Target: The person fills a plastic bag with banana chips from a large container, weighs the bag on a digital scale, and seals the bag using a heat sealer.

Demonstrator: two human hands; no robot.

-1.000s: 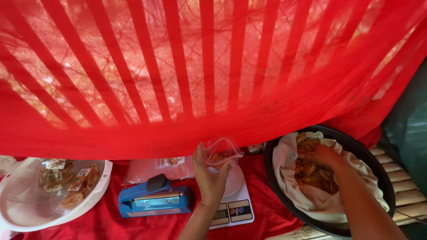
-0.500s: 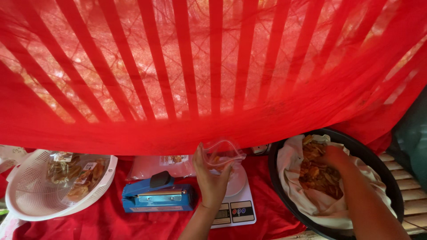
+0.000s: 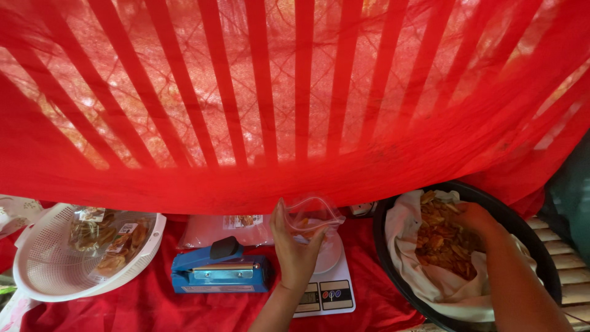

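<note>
1. A red striped net cloth [image 3: 295, 110] hangs across the far side and fills most of the view.
2. Below it, the counter [image 3: 141, 310] is covered in red cloth.
3. At the right, a black basin [image 3: 541, 258] lined with white cloth [image 3: 442, 289] holds a heap of brown fried chips [image 3: 439, 243]. The right hand [image 3: 476, 218] is down in them, fingers curled over the chips; whether it has closed on any I cannot tell.
4. At the far left, a white colander [image 3: 43, 270] holds filled, sealed packets.
5. Near the middle lies a blue heat sealer [image 3: 221, 273].
6. Just right of it, a white kitchen scale [image 3: 329, 289] sits under the left hand [image 3: 295, 252], which grips a clear plastic bag [image 3: 313, 215], mouth open, with a few chips inside.
7. Judged step: filling the bag over the scale. The next move would call for carrying chips leftward into the open mouth without spilling.
</note>
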